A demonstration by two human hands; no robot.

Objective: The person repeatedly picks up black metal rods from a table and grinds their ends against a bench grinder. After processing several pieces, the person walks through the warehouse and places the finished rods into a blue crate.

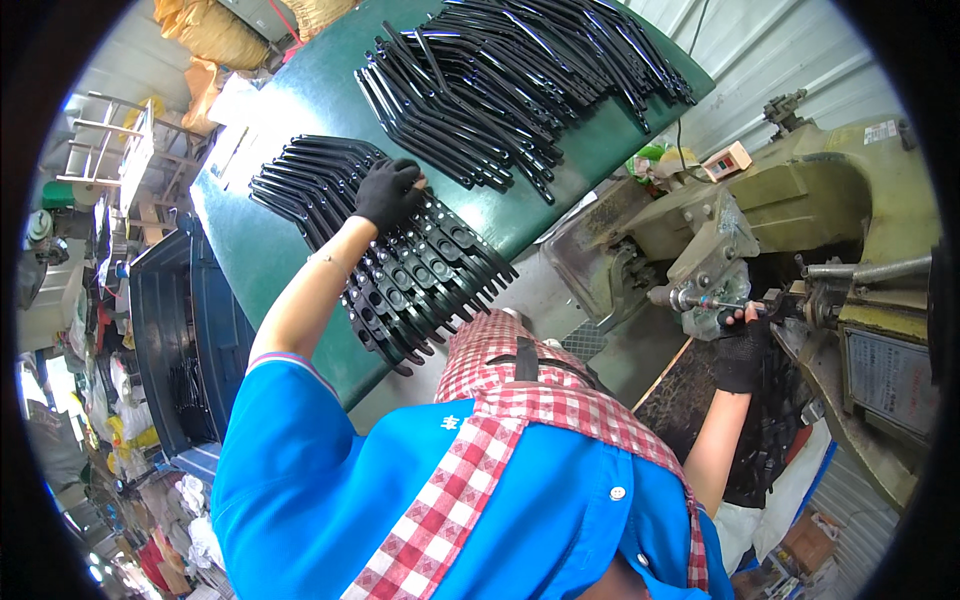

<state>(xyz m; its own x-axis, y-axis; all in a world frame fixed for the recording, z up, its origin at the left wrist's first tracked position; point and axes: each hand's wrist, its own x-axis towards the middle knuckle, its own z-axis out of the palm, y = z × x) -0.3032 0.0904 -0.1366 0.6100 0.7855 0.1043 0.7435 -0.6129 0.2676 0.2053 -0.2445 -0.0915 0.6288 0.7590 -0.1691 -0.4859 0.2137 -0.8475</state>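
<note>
My left hand (390,195), in a black glove, reaches onto a row of black bent metal tubes (320,165) lying side by side on the green table. Its fingers are curled around the row where the tubes meet flat slotted ends (425,265); these ends stick out past the table edge. My right hand (742,355), in a black glove with bare fingertips, is at the machine (715,260) on the right. Its fingers are closed on a dark metal part, mostly hidden by the hand, beside the machine's metal tip (685,299).
A large pile of black bent tubes (500,90) covers the far part of the green table (590,150). Behind the machine is a small control box (727,161). A dark blue bin (190,330) stands left of the table. Full sacks (215,35) lie at the far left.
</note>
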